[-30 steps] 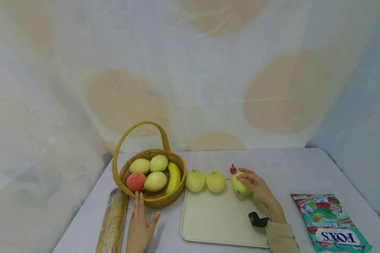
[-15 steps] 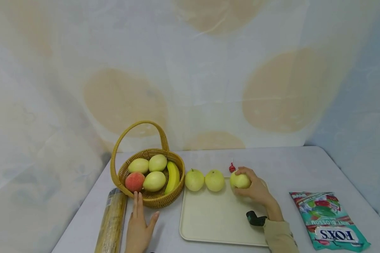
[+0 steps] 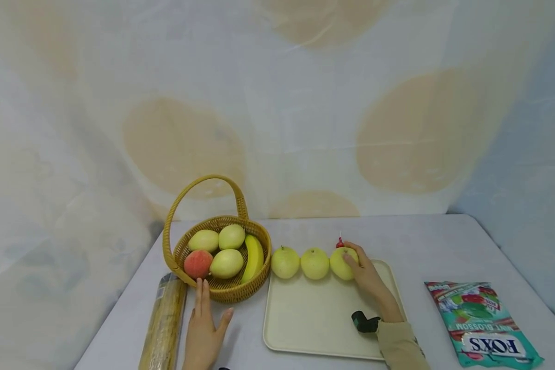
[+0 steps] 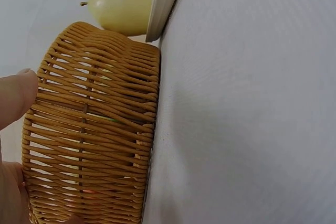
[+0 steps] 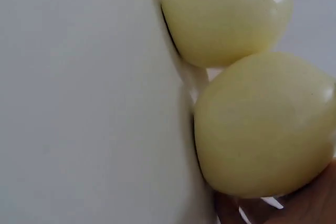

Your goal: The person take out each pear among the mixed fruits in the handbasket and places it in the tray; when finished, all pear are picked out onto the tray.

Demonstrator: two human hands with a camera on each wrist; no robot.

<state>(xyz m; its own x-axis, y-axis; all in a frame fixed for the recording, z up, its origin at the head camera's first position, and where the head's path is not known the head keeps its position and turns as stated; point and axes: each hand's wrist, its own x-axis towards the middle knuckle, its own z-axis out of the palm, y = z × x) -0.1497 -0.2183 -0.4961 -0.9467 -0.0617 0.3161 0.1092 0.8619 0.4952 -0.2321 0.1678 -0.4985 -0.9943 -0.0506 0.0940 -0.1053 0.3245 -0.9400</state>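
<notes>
My right hand [image 3: 365, 270] grips the right side of a round, pale yellow-green pear [image 3: 342, 263] at the back edge of the cream tray [image 3: 321, 321]. In the right wrist view that pear [image 5: 268, 129] meets the middle pear [image 5: 226, 17]. Along the same edge, the middle pear [image 3: 315, 263] and left pear [image 3: 285, 262] complete a row. The left hand [image 3: 203, 329] lies with fingers straight, fingertips at the front rim of the wicker basket [image 3: 233, 295]. Its thumb [image 4: 16, 95] stands out beside the woven wall in the left wrist view.
Inside the basket are a peach [image 3: 198, 263], a banana [image 3: 253, 258] and several pale fruits [image 3: 226, 263]. A red-wrapped lollipop [image 3: 339, 242] lies behind the right pear. A long clear-wrapped bundle [image 3: 163, 324] sits left of my left hand, and a candy bag [image 3: 483, 324] lies far right.
My right hand has turned the pear and slid it left, closing the gap to the middle pear. The left hand has stayed at the basket.
</notes>
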